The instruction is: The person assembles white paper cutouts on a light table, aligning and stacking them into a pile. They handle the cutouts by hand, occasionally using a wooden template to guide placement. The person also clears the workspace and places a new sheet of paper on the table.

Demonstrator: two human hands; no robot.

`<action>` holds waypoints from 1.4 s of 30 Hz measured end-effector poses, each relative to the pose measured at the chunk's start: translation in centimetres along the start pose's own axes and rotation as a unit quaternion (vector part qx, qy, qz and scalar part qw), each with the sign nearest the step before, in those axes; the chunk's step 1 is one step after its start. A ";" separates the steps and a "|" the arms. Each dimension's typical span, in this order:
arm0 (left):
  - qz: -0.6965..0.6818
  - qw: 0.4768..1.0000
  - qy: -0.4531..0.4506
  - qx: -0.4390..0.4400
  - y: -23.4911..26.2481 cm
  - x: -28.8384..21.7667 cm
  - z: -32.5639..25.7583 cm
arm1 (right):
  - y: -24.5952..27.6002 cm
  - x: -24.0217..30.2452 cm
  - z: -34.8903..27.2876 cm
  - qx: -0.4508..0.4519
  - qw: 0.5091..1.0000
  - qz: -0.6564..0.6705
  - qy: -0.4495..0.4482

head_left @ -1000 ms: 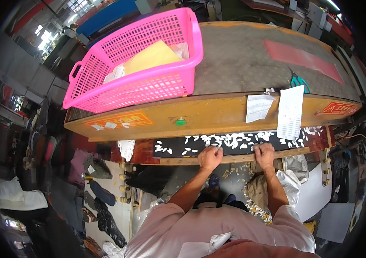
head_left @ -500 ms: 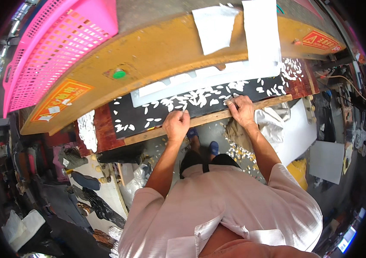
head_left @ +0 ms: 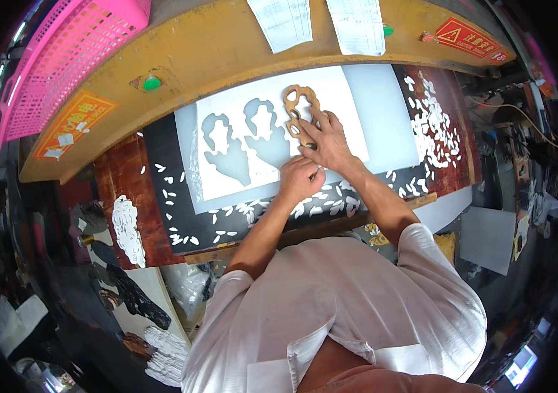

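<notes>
My right hand (head_left: 330, 142) rests on a brown shaped cutting die (head_left: 314, 100), thumb and fingers closed about its near part. The die lies on a white sheet (head_left: 341, 98). Left of it, two cut-out shapes in the sheet show the pale blue-grey cutting board (head_left: 384, 111) underneath. My left hand (head_left: 301, 180) is curled just below the right hand, near the sheet's front edge. Whatever its fingers hold, if anything, is hidden.
Small white offcuts (head_left: 259, 211) lie along the black surface, with a heap (head_left: 433, 131) at the right. A stack of white cut pieces (head_left: 127, 229) sits at the left. The yellow machine beam (head_left: 213, 56) spans behind, near a pink basket (head_left: 72, 65).
Both hands have moved forward from the wooden front edge onto the sheet. The board and sheet now lie nearer, out from beneath the beam, showing the die and cut-outs.
</notes>
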State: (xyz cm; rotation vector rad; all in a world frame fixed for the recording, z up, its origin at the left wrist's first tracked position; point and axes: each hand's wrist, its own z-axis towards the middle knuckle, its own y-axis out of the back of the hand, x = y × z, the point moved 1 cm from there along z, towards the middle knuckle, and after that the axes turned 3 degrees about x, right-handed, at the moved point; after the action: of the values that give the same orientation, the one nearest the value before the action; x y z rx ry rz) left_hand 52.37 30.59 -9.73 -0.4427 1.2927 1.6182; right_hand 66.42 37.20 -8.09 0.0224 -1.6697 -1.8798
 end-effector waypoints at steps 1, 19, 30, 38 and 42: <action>0.008 0.999 0.040 0.035 -0.4 1.0 1.3 | 0.3 -1.6 2.0 0.040 0.998 0.044 -0.007; -0.164 0.967 0.164 0.110 -0.9 -12.4 8.2 | 17.1 -6.4 -1.0 -0.031 0.728 0.600 -0.331; -0.174 0.843 0.510 -0.013 18.2 -7.5 -4.2 | 18.4 -7.5 -8.0 -0.113 0.783 0.470 -0.391; -0.282 0.807 0.481 -0.195 17.5 -11.0 -12.1 | 12.2 1.0 -4.5 0.031 0.997 0.033 -0.061; -0.331 0.795 0.484 -0.153 18.4 -12.6 -12.9 | 13.5 7.0 -4.9 -0.030 0.988 0.143 -0.042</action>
State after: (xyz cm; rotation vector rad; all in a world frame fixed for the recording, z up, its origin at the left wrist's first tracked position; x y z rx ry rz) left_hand 38.95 14.21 4.93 -1.8848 1.3068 0.9445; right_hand 68.46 29.53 5.76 -0.3084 -1.5755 -1.7300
